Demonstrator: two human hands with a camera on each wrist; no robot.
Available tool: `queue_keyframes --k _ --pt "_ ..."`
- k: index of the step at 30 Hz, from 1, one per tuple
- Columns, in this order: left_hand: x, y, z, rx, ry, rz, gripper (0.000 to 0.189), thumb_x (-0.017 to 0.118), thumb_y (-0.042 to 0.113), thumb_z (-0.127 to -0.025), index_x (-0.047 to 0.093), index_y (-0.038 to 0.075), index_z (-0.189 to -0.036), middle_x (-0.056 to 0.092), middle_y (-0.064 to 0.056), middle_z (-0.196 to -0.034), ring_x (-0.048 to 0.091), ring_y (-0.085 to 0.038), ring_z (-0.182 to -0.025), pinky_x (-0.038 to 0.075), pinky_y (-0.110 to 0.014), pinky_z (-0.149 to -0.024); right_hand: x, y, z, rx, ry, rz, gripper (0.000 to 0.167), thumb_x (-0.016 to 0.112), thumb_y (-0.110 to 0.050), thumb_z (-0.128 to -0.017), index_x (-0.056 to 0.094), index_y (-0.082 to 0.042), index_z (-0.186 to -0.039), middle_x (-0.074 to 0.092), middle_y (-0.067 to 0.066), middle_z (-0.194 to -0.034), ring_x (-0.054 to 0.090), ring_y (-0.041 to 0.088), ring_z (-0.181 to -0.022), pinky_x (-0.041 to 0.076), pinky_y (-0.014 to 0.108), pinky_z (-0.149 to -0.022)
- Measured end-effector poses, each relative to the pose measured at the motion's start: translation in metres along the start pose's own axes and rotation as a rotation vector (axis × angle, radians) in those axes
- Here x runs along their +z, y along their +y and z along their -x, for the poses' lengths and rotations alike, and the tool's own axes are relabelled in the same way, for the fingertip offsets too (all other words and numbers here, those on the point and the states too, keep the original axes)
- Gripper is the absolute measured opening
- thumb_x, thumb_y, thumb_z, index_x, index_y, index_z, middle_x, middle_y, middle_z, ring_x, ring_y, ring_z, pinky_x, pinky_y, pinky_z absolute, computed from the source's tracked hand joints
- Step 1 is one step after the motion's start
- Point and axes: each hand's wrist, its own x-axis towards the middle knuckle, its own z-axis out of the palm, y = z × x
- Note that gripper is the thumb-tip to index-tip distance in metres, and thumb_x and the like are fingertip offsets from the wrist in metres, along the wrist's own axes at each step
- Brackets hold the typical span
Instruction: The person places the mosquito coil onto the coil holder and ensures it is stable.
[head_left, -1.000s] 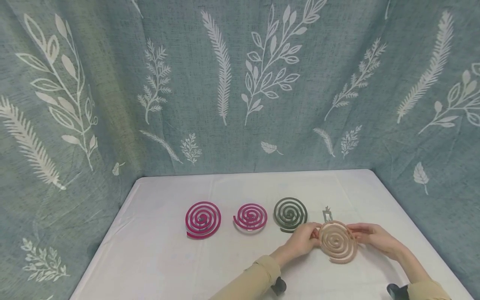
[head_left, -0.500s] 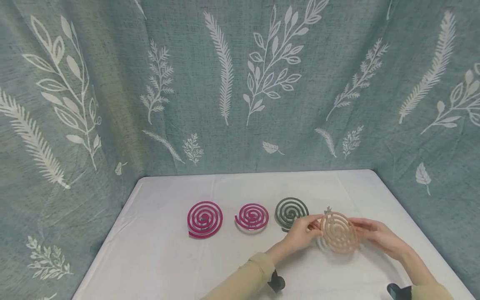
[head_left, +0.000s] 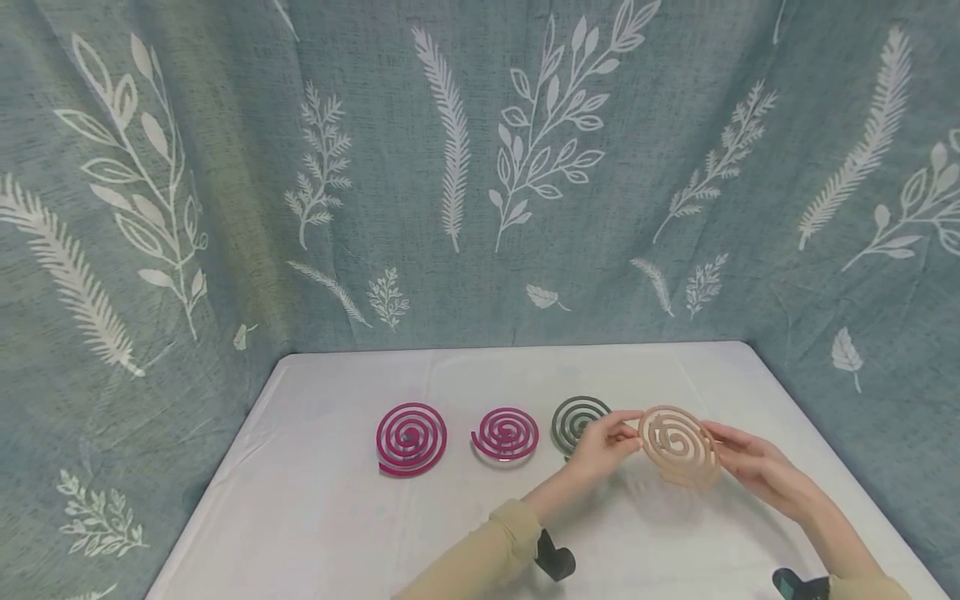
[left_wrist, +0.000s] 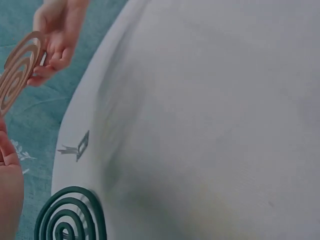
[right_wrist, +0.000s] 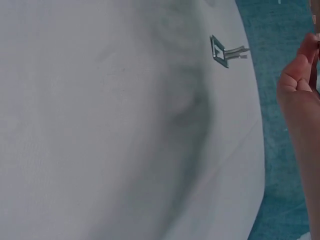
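A tan mosquito coil (head_left: 678, 443) is raised above the table, tilted, its flat face toward the head camera. My left hand (head_left: 602, 443) pinches its left rim between thumb and fingers. On the opposite rim, my right hand (head_left: 759, 468) holds it with thumb and fingers. Beyond the coil, a small metal coil stand (left_wrist: 83, 146) rests on the table; in the head view the coil mostly covers it. A dark green mosquito coil (head_left: 576, 417) lies just left of the stand, partly hidden by my left hand.
Two magenta mosquito coils, one at left (head_left: 412, 440) and one nearer the middle (head_left: 506, 434), sit in the same row on the white-covered table (head_left: 315, 500). A blue-green leaf-patterned curtain (head_left: 480, 308) hangs at the back and both sides.
Both hands have lifted the tan coil up and away from me, so it now overlaps the metal stand in the head view. The other coils have stayed in place.
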Motion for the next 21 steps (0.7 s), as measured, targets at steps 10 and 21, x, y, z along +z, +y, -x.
queue_keyframes --k 10,21 --pt "-0.007 0.019 -0.005 -0.063 0.029 0.082 0.038 0.055 0.002 -0.092 0.055 0.003 -0.130 0.066 -0.026 -0.098 0.060 -0.010 -0.077 0.040 -0.013 -0.060 0.010 -0.011 -0.002 -0.060 -0.064 -0.061 0.055 0.031 0.010 -0.097 0.048 -0.025 -0.136 0.050 -0.019 -0.137 0.047 -0.005 -0.124 0.042 0.015 -0.100" --pt "-0.005 0.024 -0.012 0.010 0.135 0.075 0.033 0.053 0.000 -0.093 0.054 -0.006 -0.125 0.066 -0.029 -0.096 0.065 -0.034 -0.088 0.049 -0.014 -0.074 0.018 -0.016 -0.005 -0.088 0.010 -0.041 0.058 0.034 0.010 -0.097 0.039 -0.024 -0.144 0.047 -0.020 -0.137 0.047 -0.005 -0.124 0.041 0.015 -0.101"
